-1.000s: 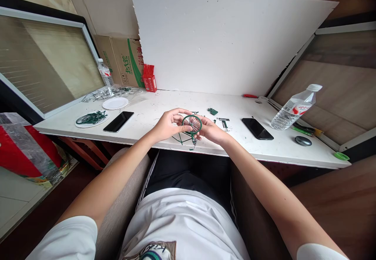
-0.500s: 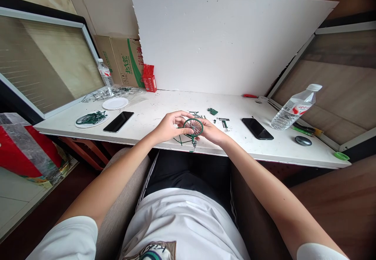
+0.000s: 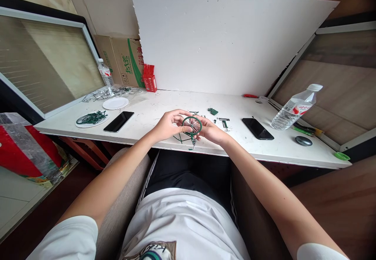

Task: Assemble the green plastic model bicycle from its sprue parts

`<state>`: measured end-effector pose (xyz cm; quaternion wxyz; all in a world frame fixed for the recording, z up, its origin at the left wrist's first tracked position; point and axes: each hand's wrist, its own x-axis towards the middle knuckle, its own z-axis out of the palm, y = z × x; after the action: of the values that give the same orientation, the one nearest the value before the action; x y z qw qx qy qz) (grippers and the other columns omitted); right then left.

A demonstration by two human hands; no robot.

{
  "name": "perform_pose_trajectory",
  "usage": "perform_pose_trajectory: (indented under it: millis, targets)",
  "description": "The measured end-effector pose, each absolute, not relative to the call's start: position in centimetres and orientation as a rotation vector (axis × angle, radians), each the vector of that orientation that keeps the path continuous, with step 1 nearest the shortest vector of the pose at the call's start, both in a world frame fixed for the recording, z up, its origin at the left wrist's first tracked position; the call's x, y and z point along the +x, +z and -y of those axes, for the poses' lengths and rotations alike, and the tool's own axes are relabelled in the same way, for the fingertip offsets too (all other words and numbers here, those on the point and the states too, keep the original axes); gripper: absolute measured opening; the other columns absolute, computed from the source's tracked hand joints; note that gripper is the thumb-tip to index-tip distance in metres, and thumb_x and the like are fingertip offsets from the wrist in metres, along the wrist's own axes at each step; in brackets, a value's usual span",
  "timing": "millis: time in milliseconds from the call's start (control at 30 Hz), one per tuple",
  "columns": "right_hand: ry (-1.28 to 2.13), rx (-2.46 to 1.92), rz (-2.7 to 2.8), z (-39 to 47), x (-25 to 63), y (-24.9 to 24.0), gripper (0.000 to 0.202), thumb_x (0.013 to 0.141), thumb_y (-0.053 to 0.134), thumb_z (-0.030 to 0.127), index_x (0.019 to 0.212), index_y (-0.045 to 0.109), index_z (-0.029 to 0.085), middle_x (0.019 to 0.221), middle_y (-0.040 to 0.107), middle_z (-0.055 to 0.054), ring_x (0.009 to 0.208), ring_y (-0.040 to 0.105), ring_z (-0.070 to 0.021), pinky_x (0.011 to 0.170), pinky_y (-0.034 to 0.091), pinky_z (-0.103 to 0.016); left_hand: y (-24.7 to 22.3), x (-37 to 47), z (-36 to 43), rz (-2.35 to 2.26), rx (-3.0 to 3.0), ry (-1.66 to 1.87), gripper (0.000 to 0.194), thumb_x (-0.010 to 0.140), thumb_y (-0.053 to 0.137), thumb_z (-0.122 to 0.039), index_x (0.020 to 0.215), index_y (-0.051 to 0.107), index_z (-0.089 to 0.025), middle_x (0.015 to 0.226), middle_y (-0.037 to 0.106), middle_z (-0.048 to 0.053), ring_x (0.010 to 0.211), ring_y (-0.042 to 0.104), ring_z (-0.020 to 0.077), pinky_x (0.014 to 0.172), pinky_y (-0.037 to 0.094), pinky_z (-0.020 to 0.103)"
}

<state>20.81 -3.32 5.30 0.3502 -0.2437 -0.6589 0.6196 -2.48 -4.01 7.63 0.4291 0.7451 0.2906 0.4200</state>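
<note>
A small green bicycle model (image 3: 192,125) is held over the table's front edge, its spoked wheel facing up toward me. My left hand (image 3: 172,124) grips it from the left, with the thumb reaching over to the wheel. From the right, my right hand (image 3: 210,130) closes round the same model, its fingers at the wheel's right rim; some fingertips are hidden behind the wheel. Thin green frame parts (image 3: 181,137) stick out below the hands. Behind the hands lie a green piece (image 3: 212,111) and small dark parts (image 3: 225,124).
On the white table (image 3: 152,107), a plate of green parts (image 3: 91,119), another plate (image 3: 115,103) and a phone (image 3: 119,121) lie left. To the right are another phone (image 3: 257,128), a water bottle (image 3: 296,107) and a dark oval object (image 3: 303,140).
Both hands and the bicycle model have shifted very slightly left, and the wheel sits slightly higher in view. Both hands keep their hold.
</note>
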Motion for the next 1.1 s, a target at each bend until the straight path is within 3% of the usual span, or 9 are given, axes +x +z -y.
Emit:
perform_pose_trajectory:
  millis: [367, 667, 1100]
  targets:
    - [1.491, -0.661, 1.805, 3.59, 20.09, 5.37, 0.028, 0.095, 0.07, 0.044, 0.083, 0.068, 0.02, 0.071, 0.058, 0.001, 0.059, 0.053, -0.013, 0.06, 0.05, -0.029, 7.64, -2.22, 4.13, -0.71, 1.887, 0.993, 0.062, 0.072, 0.096, -0.044, 0.122, 0.072, -0.015, 0.095, 0.08, 0.01, 0.09, 0.077, 0.0238, 0.083, 0.058, 0.033]
    - [1.551, -0.69, 1.719, 3.7, 20.04, 5.41, 0.019, 0.096, 0.069, 0.039, 0.103, 0.07, 0.021, 0.08, 0.061, 0.001, 0.063, 0.057, -0.0126, 0.059, 0.05, -0.027, 7.37, -2.37, 3.91, -0.708, 1.879, 0.996, 0.063, 0.074, 0.095, -0.043, 0.125, 0.071, -0.016, 0.098, 0.081, 0.01, 0.092, 0.078, 0.0242, 0.085, 0.058, 0.034]
    - [1.648, -0.55, 1.725, 3.12, 20.62, 5.17, 0.021, 0.092, 0.078, 0.037, 0.098, 0.072, 0.017, 0.075, 0.061, 0.001, 0.059, 0.052, -0.0101, 0.058, 0.048, -0.025, 7.44, -2.23, 4.09, -0.711, 1.899, 0.99, 0.063, 0.074, 0.095, -0.044, 0.124, 0.071, -0.015, 0.098, 0.08, 0.011, 0.092, 0.077, 0.024, 0.085, 0.059, 0.034]
